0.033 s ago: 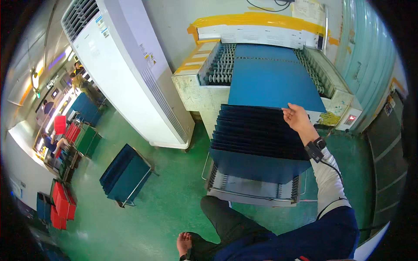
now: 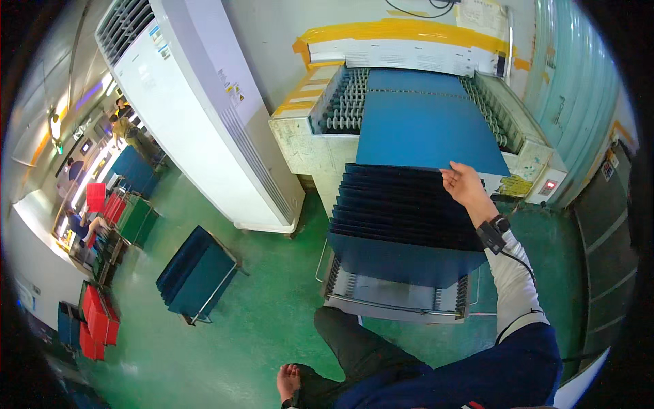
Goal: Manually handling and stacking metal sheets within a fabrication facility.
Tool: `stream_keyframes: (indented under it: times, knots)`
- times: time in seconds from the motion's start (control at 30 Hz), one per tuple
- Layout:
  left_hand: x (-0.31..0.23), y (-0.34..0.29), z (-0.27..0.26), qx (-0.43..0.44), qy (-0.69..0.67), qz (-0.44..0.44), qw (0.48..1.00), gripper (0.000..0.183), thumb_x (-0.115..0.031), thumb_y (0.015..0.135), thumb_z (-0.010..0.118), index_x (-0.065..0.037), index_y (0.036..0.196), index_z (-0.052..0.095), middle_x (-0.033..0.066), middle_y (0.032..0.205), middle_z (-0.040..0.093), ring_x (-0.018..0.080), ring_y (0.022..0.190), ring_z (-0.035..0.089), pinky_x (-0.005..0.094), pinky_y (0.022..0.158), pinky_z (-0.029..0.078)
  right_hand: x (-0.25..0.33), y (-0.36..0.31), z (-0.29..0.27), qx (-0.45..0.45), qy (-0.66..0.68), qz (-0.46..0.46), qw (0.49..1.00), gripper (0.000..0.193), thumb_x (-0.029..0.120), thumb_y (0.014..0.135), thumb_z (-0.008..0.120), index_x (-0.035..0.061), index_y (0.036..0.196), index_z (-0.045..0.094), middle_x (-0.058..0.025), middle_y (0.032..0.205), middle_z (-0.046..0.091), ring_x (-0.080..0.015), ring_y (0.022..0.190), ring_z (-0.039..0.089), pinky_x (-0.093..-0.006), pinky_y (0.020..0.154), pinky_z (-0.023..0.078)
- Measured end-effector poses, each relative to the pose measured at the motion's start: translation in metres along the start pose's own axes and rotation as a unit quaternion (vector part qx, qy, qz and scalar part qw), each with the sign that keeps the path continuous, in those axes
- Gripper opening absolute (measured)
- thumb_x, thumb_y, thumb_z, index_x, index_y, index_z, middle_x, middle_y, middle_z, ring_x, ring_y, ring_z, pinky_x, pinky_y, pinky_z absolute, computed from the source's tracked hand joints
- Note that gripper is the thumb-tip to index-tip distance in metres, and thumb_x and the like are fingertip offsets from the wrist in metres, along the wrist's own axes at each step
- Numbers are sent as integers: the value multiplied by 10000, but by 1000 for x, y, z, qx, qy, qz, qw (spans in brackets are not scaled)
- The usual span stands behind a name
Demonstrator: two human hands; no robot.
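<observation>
My right hand (image 2: 463,183) is at the back of a rack, its curled fingertips on the top edge of the rearmost blue panel (image 2: 402,168). Several dark blue panels (image 2: 409,255) stand upright there, one behind another, in a wire-sided rack (image 2: 388,307). Just beyond my fingers, a large blue panel (image 2: 426,129) lies flat on the roller conveyor (image 2: 345,102) of a machine, its near edge reaching over the rack. My left hand (image 2: 289,383) rests low by my leg, fingers curled in, holding nothing visible.
A tall white air conditioner (image 2: 211,116) stands left of the machine. On the green floor is a second rack of blue panels (image 2: 197,276). Farther left are red bins (image 2: 101,317) and people (image 2: 126,129) at a lit bench. A dark panelled surface (image 2: 610,252) borders the right.
</observation>
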State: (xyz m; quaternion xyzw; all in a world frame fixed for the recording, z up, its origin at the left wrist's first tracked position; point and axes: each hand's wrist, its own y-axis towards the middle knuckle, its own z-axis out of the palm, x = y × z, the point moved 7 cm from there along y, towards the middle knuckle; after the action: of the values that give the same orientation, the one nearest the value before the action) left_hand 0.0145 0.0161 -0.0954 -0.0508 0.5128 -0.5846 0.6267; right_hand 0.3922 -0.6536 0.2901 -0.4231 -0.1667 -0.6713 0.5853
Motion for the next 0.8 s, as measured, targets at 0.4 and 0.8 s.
stream_keyframes:
  times: [0.4, 0.8]
  knots:
    - [-3, -11, 10, -33, -2, 7, 999, 282, -315, 872, 507, -48, 958, 534, 85, 899, 578, 234, 848, 543, 350, 774, 447, -5, 16, 3, 11, 13, -5, 1000, 127, 173, 816, 586, 98, 857, 494, -115, 834, 618, -173, 690, 556, -292, 619, 455]
    - [3, -6, 9, -35, -31, -13, 999, 205, -266, 861, 543, -62, 886, 553, 71, 842, 582, 235, 799, 555, 355, 741, 463, -1, 26, 9, -7, 18, 4, 1000, 160, 171, 812, 591, 84, 877, 473, -124, 856, 611, -168, 678, 549, -292, 611, 460]
